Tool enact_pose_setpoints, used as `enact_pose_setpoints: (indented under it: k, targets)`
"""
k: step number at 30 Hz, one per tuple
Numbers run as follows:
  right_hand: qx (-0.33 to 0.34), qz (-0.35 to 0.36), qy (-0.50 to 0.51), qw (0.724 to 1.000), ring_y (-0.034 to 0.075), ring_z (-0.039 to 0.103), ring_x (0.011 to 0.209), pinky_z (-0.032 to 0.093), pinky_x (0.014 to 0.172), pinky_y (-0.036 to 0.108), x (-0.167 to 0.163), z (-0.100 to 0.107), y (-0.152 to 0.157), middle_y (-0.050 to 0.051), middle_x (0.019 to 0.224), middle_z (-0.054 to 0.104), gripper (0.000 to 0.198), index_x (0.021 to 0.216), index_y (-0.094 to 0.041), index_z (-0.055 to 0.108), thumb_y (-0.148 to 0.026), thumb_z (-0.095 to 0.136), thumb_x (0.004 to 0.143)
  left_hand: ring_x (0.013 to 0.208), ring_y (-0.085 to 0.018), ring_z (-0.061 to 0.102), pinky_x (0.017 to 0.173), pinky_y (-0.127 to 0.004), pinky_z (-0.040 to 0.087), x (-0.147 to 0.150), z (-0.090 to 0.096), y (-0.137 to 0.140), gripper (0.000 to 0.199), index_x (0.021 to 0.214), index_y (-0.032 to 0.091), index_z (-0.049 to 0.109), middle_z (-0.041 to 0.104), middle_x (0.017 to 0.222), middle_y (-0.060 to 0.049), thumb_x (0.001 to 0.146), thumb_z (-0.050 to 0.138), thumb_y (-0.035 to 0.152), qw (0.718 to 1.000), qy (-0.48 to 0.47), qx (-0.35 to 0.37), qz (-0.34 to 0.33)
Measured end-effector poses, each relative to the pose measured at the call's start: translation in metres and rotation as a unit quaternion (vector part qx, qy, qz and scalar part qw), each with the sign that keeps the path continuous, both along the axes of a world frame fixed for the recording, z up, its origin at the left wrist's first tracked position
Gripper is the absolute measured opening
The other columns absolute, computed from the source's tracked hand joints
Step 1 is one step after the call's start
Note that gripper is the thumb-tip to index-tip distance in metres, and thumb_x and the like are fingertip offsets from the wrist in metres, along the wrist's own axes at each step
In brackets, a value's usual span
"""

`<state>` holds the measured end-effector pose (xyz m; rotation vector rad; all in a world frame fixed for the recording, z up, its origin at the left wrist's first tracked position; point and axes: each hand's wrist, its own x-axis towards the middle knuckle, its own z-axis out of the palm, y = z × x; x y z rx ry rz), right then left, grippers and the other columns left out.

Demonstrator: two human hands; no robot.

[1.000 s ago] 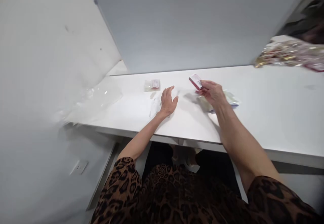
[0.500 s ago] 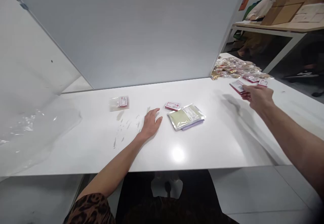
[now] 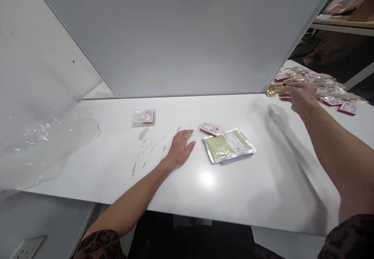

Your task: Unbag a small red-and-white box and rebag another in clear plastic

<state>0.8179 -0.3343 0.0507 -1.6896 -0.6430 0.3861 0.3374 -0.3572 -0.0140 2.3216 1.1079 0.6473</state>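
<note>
My left hand (image 3: 181, 148) rests on the white table, thumb and fingers apart, holding nothing. To its right lies a small white and red box (image 3: 210, 128), touching the back edge of a silver-rimmed pouch with pale green contents (image 3: 224, 148). A flat purple item (image 3: 237, 159) shows from under the pouch. My right hand (image 3: 302, 95) reaches far right, over the near side of a pile of clear plastic packets (image 3: 324, 80). Its fingers are stretched out and I see nothing in them. Just beyond it, another white and red box (image 3: 281, 78) lies on the pile.
A clear bag with a small box in it (image 3: 148, 116) lies left of centre. Clear plastic sheeting (image 3: 49, 149) covers the table's left end. A grey upright panel (image 3: 187, 36) stands along the back. More red-edged boxes (image 3: 347, 108) lie at the pile's near side.
My right hand has let go of the white and red box, which appears to lie on the pile, and has moved over the packets. The view has turned; my left hand stays put.
</note>
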Motion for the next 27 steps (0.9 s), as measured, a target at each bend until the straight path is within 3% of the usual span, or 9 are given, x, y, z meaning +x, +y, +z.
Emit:
enact_pose_setpoints:
  k: [4, 7, 9, 14, 17, 20, 22, 24, 27]
  targets:
    - [-0.106, 0.164, -0.043, 0.980, 0.018, 0.065, 0.081, 0.053, 0.078, 0.035, -0.054, -0.021, -0.066, 0.009, 0.095, 0.070, 0.012, 0.095, -0.016, 0.070, -0.022, 0.076, 0.086, 0.140, -0.027, 0.055, 0.124, -0.053, 0.041, 0.005, -0.002, 0.004, 0.044, 0.143, 0.021, 0.053, 0.062, 0.147, -0.012, 0.101, 0.049, 0.032, 0.999, 0.013, 0.027, -0.016]
    - [-0.211, 0.327, -0.157, 0.908, 0.029, 0.065, 0.107, 0.054, 0.096, 0.046, -0.096, -0.028, -0.102, 0.012, 0.123, 0.070, 0.049, 0.118, -0.024, 0.074, -0.055, 0.079, 0.081, 0.138, -0.026, 0.055, 0.124, -0.051, 0.040, 0.009, -0.002, 0.007, 0.044, 0.142, 0.020, 0.053, 0.063, 0.145, -0.011, 0.100, 0.050, 0.030, 0.999, 0.020, 0.037, -0.024]
    - [-0.261, 0.388, -0.240, 0.850, 0.037, 0.059, 0.123, 0.051, 0.106, 0.054, -0.119, -0.028, -0.112, 0.012, 0.137, 0.065, 0.074, 0.134, -0.028, 0.069, -0.070, 0.079, 0.073, 0.138, -0.026, 0.055, 0.124, -0.049, 0.039, 0.011, -0.002, 0.008, 0.045, 0.144, 0.019, 0.052, 0.062, 0.146, -0.012, 0.099, 0.050, 0.029, 0.999, 0.029, 0.035, -0.026]
    - [-0.325, 0.425, -0.346, 0.771, 0.045, 0.047, 0.139, 0.044, 0.114, 0.061, -0.151, -0.021, -0.111, 0.018, 0.149, 0.056, 0.108, 0.157, -0.024, 0.048, -0.083, 0.071, 0.069, 0.139, -0.027, 0.053, 0.125, -0.046, 0.037, 0.014, 0.000, 0.009, 0.048, 0.146, 0.016, 0.050, 0.060, 0.149, -0.013, 0.100, 0.049, 0.028, 0.999, 0.039, 0.020, -0.024]
    - [-0.349, 0.408, -0.412, 0.736, 0.051, 0.033, 0.150, 0.034, 0.119, 0.067, -0.159, -0.015, -0.105, 0.022, 0.165, 0.036, 0.127, 0.164, -0.021, 0.035, -0.086, 0.072, 0.062, 0.141, -0.027, 0.051, 0.127, -0.046, 0.033, 0.015, 0.002, 0.008, 0.050, 0.149, 0.014, 0.049, 0.059, 0.150, -0.014, 0.101, 0.047, 0.027, 0.999, 0.038, 0.013, -0.030]
    - [-0.344, 0.450, -0.460, 0.683, 0.050, 0.017, 0.158, 0.021, 0.125, 0.068, -0.168, -0.008, -0.096, 0.018, 0.172, 0.025, 0.134, 0.168, -0.025, 0.027, -0.087, 0.073, 0.059, 0.140, -0.028, 0.052, 0.127, -0.046, 0.032, 0.016, 0.004, 0.006, 0.050, 0.149, 0.013, 0.050, 0.059, 0.148, -0.014, 0.100, 0.047, 0.026, 0.999, 0.041, 0.013, -0.030]
    - [-0.359, 0.482, -0.459, 0.654, 0.048, 0.022, 0.157, 0.020, 0.126, 0.065, -0.175, -0.005, -0.090, 0.018, 0.169, 0.032, 0.130, 0.168, -0.025, 0.027, -0.084, 0.073, 0.062, 0.139, -0.028, 0.052, 0.127, -0.046, 0.033, 0.016, 0.004, 0.006, 0.050, 0.148, 0.013, 0.050, 0.060, 0.146, -0.014, 0.100, 0.047, 0.025, 0.999, 0.043, 0.013, -0.027]
    - [-0.389, 0.482, -0.448, 0.645, 0.048, 0.030, 0.153, 0.025, 0.124, 0.064, -0.181, -0.003, -0.085, 0.021, 0.163, 0.040, 0.128, 0.168, -0.024, 0.029, -0.081, 0.076, 0.063, 0.139, -0.028, 0.052, 0.125, -0.045, 0.034, 0.016, 0.005, 0.006, 0.050, 0.148, 0.013, 0.051, 0.061, 0.145, -0.014, 0.099, 0.048, 0.024, 0.999, 0.043, 0.012, -0.027]
    - [-0.419, 0.442, -0.417, 0.675, 0.049, 0.042, 0.144, 0.037, 0.117, 0.062, -0.183, -0.003, -0.084, 0.021, 0.150, 0.053, 0.127, 0.162, -0.023, 0.039, -0.080, 0.080, 0.057, 0.138, -0.028, 0.052, 0.123, -0.045, 0.037, 0.016, 0.004, 0.006, 0.048, 0.146, 0.015, 0.051, 0.061, 0.144, -0.013, 0.099, 0.048, 0.024, 0.999, 0.040, 0.010, -0.031]
